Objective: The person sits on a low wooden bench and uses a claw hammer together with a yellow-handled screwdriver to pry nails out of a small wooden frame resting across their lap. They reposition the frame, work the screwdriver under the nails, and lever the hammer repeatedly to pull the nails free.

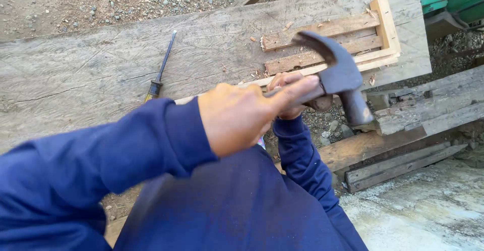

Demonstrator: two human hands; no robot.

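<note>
Steel claw hammer [339, 74] rides in our left hand [237, 117], grip closed on its handle, above the worktop's [91, 74] near edge. Our right hand [287, 97], partly hidden, seems to pinch the pale slat frame [353, 44]; slats look joined, frame unfinished. A screwdriver [160, 72] lies untouched.

I see a hammer [339, 74] with a dark, dull metal head, matt and worn. The plank [101, 69] is grey, rough, cracked wood; the slat frame [353, 41] is paler, raw, splintery wood. My sleeves [101, 165] are matt blue cloth. The screwdriver [161, 69] has a dark metal shaft.
</note>
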